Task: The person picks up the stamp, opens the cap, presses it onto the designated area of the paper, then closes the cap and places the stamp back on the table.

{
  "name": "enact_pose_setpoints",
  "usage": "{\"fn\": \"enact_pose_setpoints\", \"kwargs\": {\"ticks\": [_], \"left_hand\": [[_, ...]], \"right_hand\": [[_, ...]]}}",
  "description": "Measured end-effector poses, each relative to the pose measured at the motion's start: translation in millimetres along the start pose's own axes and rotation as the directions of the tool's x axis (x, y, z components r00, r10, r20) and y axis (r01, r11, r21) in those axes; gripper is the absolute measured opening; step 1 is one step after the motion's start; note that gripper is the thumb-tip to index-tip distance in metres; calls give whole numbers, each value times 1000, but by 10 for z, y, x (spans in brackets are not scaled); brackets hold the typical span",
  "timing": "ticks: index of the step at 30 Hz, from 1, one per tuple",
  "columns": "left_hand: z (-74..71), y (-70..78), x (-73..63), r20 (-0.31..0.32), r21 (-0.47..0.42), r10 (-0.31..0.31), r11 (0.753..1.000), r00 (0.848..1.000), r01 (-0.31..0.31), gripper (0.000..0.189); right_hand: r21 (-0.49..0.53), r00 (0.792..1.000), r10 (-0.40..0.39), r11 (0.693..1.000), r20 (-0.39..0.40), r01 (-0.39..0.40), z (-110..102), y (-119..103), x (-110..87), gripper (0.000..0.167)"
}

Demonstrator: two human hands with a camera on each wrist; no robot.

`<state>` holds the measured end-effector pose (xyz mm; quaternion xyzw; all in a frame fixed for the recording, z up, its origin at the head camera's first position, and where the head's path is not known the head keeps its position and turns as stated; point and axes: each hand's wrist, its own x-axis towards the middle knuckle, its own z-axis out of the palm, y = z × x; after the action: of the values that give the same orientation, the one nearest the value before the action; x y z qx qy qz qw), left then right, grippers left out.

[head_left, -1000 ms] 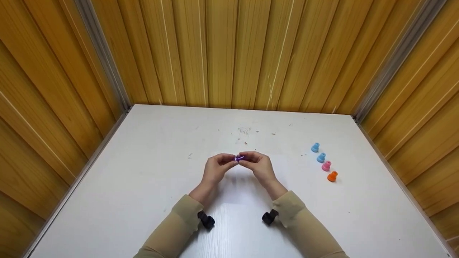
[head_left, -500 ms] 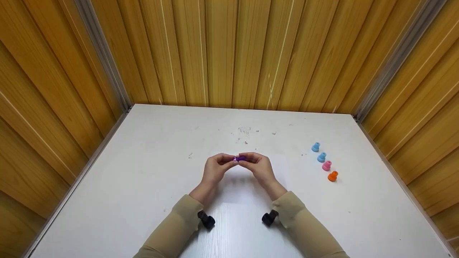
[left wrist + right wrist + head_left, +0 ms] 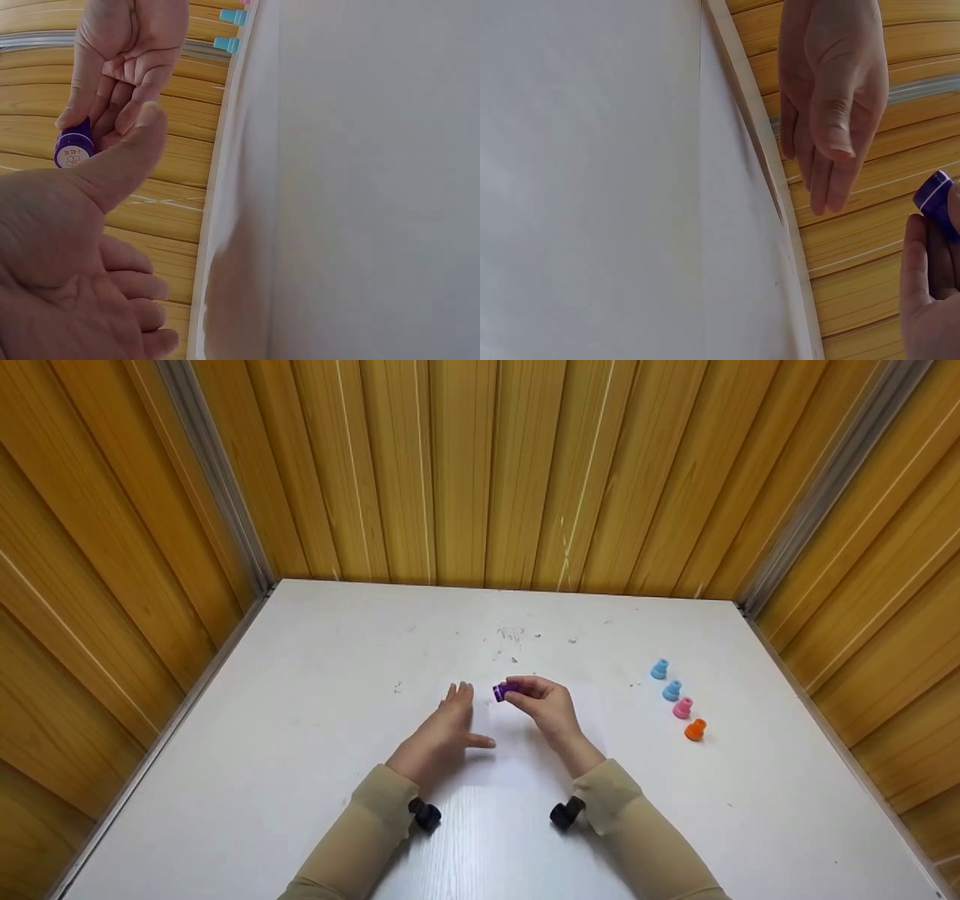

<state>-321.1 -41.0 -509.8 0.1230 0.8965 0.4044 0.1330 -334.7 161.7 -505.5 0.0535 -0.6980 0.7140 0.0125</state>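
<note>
A small purple stamp [image 3: 500, 692] is pinched between the thumb and fingers of my right hand [image 3: 551, 712], above a white paper sheet [image 3: 525, 761]. In the left wrist view, the stamp's round pale end [image 3: 72, 157] shows a reddish printed design, too small to read surely. The far end of the stamp is covered by the right fingers. My left hand [image 3: 444, 729] is beside it on the left, apart from the stamp, fingers extended and thumb spread, holding nothing.
To the right on the white table [image 3: 300, 735] stand similar pieces in a slanting row: two light blue ones [image 3: 659, 669], a pink one [image 3: 682, 708] and an orange one [image 3: 695, 730]. Wood-patterned walls [image 3: 487, 472] enclose the back and sides.
My left hand has let go of the purple stamp, moved slightly left and spread its fingers. The right hand still holds the stamp at nearly the same place.
</note>
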Motion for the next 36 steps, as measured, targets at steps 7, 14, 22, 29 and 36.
{"fn": "enact_pose_setpoints", "kwargs": {"ticks": [7, 14, 22, 29, 36], "left_hand": [[1, 0, -59, 87, 264, -55, 964, 995, 30, 121], [22, 17, -67, 95, 342, -52, 940, 994, 16, 119], [41, 17, -49, 97, 359, -47, 933, 994, 9, 119], [56, 17, -45, 87, 370, -59, 929, 994, 23, 120], [42, 19, -54, 97, 369, -71, 929, 993, 30, 120]], "right_hand": [[9, 999, -20, 1000, 25, 20, -2, 4, -3, 35], [-21, 997, -41, 999, 69, 43, -135, -76, 41, 38], [-289, 999, -16, 957, -44, 3, -710, -286, 350, 37], [-532, 987, 47, 837, -155, -124, -1376, -310, 678, 37], [-638, 976, 82, 746, -200, -193, -1637, -167, 782, 40]]}}
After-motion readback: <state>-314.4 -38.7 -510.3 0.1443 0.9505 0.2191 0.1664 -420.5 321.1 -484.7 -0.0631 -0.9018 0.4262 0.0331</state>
